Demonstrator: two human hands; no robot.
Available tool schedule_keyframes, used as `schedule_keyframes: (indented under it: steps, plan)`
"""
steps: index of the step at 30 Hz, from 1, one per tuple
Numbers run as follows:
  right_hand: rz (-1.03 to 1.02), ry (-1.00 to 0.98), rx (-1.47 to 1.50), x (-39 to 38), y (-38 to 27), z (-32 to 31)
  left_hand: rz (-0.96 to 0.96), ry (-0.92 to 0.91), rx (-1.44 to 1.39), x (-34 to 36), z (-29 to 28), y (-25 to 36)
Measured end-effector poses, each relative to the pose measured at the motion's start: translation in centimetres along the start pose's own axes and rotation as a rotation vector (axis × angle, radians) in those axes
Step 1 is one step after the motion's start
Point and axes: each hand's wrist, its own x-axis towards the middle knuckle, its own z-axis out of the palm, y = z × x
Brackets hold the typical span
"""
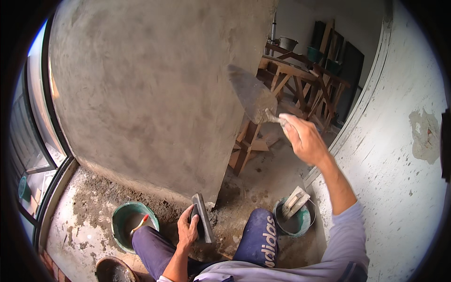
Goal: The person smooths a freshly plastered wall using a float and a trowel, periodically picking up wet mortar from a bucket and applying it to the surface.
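Observation:
My right hand (304, 137) is raised and grips the handle of a pointed trowel (252, 93). Its grey, mortar-coated blade lies against the edge of a freshly plastered grey wall (145, 89). My left hand (189, 230) is low, between my knees. It holds a dark flat float (203, 217) upright, close to the bottom corner of the wall. I crouch in blue trousers, one knee (260, 235) in front of the wall's foot.
A green bucket (123, 221) with a red-handled brush (140, 223) stands at left. Another green bucket (295, 217) holds a wooden float at right. Wooden trestles (300, 84) stand behind. A white wall (399, 141) rises at right, a window frame (42, 141) at left. Mortar litters the floor.

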Motion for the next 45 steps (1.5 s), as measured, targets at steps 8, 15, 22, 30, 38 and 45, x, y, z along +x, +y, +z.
schedule_keyframes:
  steps: [8,15,22,30,38,45]
  plan:
    - [0.387,0.198,1.17,10.1,-0.7,-3.4,-0.06,-0.062,0.081,0.7,0.1,-0.6]
    - [0.567,0.154,1.363,8.7,-2.0,2.5,-0.032,-0.139,0.189,-0.5,-0.2,0.2]
    - [0.697,0.086,0.847,0.4,0.3,2.3,-0.021,-0.149,0.197,-0.5,-0.3,1.4]
    - [0.014,0.246,-0.314,9.6,3.4,-8.0,-0.033,-0.191,0.217,-0.3,0.1,1.2]
    - [-0.071,-0.088,-0.382,2.3,1.4,-2.0,-0.014,-0.18,0.241,-0.5,-0.3,1.8]
    - [-0.01,0.193,-0.427,8.8,1.5,-6.9,-0.012,-0.211,0.256,-0.3,-0.1,1.3]
